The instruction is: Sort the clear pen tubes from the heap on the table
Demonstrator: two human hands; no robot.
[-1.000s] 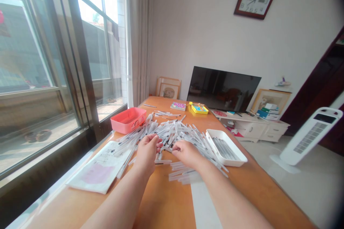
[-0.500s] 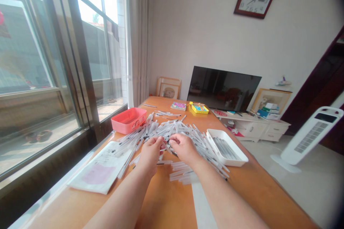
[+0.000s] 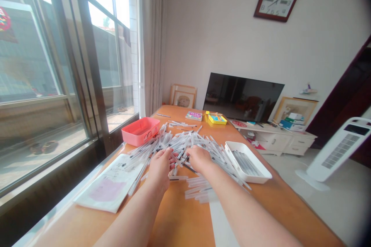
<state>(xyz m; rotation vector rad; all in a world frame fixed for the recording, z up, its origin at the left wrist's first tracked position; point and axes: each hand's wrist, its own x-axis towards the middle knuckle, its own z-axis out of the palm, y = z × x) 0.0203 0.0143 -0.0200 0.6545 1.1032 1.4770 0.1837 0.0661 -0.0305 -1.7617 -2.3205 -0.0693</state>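
A home living room, with television (image 3: 243, 96) and curtain (image 3: 155, 42).

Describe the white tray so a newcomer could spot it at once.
On the wooden table, find the heap of clear tubes. The white tray sits along the heap's right side, near the table's right edge. Unlike the coral-pink bin across the heap, it is white and holds slim, greyish sticks.

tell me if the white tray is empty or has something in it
Not empty: the white tray holds slim grey pen-like sticks, lying roughly side by side below its rim.
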